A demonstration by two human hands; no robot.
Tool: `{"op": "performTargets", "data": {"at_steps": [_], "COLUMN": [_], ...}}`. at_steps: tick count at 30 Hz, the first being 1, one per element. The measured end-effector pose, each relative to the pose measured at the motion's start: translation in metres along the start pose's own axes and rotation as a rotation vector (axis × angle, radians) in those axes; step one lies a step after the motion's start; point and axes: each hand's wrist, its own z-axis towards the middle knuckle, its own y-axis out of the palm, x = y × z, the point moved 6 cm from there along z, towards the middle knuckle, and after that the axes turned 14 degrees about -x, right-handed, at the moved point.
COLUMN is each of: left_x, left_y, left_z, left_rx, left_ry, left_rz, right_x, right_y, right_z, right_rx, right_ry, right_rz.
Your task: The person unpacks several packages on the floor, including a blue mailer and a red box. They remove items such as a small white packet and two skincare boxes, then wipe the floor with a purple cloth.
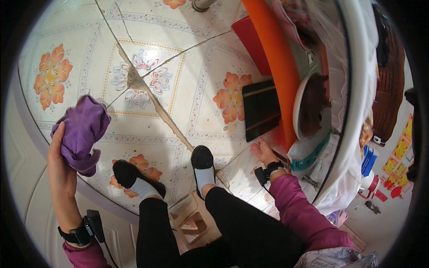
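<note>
A crumpled purple cloth (82, 132) is held in my left hand (62, 160), at the left over the patterned tile floor. My right hand (263, 151) is extended with its fingers apart and nothing in it, beside the lower end of an orange panel (280, 73). Just above that hand, in the picture, a dark flat panel (262, 110) leans by the orange one. Both wrists wear black straps with a small cabled device.
A table with a white plastic cover (355, 83) stands at the right, holding a brown slatted item (388, 80). Within its frame sits a white basin (298, 107). A beige plastic stool (194, 221) is beneath me. A white panelled door (33, 187) borders the left.
</note>
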Motion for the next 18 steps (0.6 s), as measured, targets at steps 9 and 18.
{"op": "performTargets", "data": {"at_steps": [9,18], "left_x": [-0.078,-0.091], "left_y": [0.024,0.014], "left_z": [0.042,0.051], "left_rx": [-0.051,-0.012], "left_ry": [-0.11,-0.083], "left_rz": [-0.23,-0.265], "right_x": [0.002,-0.016], "right_y": [0.017,0.07], "right_z": [0.037,-0.016], "right_rx": [-0.134,-0.563], "right_ry": [0.119,-0.206], "right_rz": [0.292,0.512]}}
